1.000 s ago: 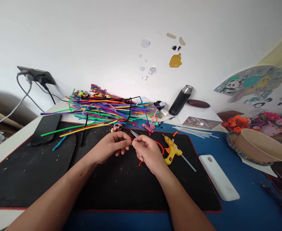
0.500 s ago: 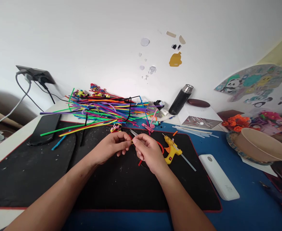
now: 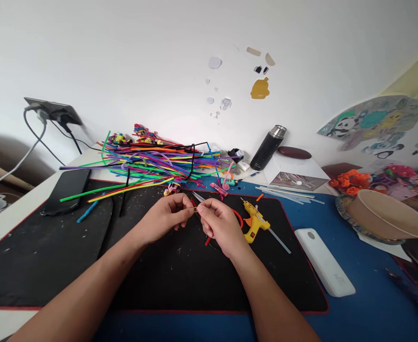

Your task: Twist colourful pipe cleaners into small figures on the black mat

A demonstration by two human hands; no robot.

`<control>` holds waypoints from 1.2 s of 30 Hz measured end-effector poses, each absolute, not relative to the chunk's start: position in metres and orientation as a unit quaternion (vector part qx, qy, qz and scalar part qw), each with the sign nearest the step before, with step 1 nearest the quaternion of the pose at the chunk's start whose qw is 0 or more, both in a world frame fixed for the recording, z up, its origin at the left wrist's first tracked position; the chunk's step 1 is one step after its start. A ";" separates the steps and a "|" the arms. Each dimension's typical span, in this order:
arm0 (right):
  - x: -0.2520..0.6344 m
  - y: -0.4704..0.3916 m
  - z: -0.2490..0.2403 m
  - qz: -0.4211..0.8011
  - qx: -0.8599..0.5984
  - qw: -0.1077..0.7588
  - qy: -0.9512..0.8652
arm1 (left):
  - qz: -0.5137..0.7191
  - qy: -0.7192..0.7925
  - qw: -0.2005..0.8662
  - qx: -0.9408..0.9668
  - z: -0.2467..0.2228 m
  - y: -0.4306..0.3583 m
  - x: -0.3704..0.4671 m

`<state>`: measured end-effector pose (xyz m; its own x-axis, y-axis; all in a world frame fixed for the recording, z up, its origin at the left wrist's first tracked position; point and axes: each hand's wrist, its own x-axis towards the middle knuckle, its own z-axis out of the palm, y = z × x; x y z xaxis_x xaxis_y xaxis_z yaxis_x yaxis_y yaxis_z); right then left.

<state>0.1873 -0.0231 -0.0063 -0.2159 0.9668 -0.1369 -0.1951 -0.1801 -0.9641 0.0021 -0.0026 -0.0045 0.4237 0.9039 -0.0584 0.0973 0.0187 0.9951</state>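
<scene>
Above the black mat (image 3: 180, 280), my left hand (image 3: 169, 213) and my right hand (image 3: 218, 222) meet fingertip to fingertip. Both are closed in a pinch on a small, thin yellow piece (image 3: 195, 209), which looks like a bit of pipe cleaner; most of it is hidden by the fingers. Behind and under my right hand lie red-handled scissors (image 3: 197, 195), their blades pointing away to the left. A small colourful figure (image 3: 173, 188) lies just beyond my left hand. To the right of my right hand rests a yellow glue gun (image 3: 254, 222) with a clear stick in it.
Many coloured pipe cleaners (image 3: 151, 161) are heaped along the wall. A phone (image 3: 66, 190) lies at left. At right are a white power bank (image 3: 325, 261), glue sticks (image 3: 294, 194) and a beige bowl (image 3: 390, 216). A black flask (image 3: 268, 148) leans at the back.
My left hand has shifted slightly, and more of the yellow piece shows between the fingertips. My right hand stays nearly still.
</scene>
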 end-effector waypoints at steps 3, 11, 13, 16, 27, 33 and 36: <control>0.186 -0.024 -0.005 0.634 -0.435 0.453 -0.452 | 0.345 0.414 0.571 0.618 -0.004 -0.003 0.002; 0.187 -0.023 -0.004 0.634 -0.440 0.458 -0.440 | 0.347 0.410 0.552 0.638 -0.001 -0.005 0.005; 0.187 -0.023 -0.004 0.637 -0.438 0.464 -0.432 | 0.369 0.404 0.542 0.638 0.000 -0.006 0.007; 0.187 -0.023 -0.004 0.642 -0.433 0.466 -0.428 | 0.403 0.398 0.514 0.644 0.000 -0.007 0.009; 0.186 -0.023 -0.005 0.646 -0.429 0.463 -0.430 | 0.387 0.418 0.428 0.702 -0.005 -0.010 0.007; 0.186 -0.023 -0.004 0.648 -0.432 0.459 -0.428 | 0.389 0.420 0.390 0.721 -0.005 -0.010 0.007; 0.187 -0.024 -0.004 0.648 -0.432 0.459 -0.428 | 0.392 0.419 0.381 0.725 -0.007 -0.010 0.006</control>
<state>0.1865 -0.0237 -0.0038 -0.2061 0.9641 -0.1675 -0.2249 -0.2133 -0.9508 0.0059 -0.0104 -0.0071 0.3413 0.9061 0.2499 0.3081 -0.3590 0.8810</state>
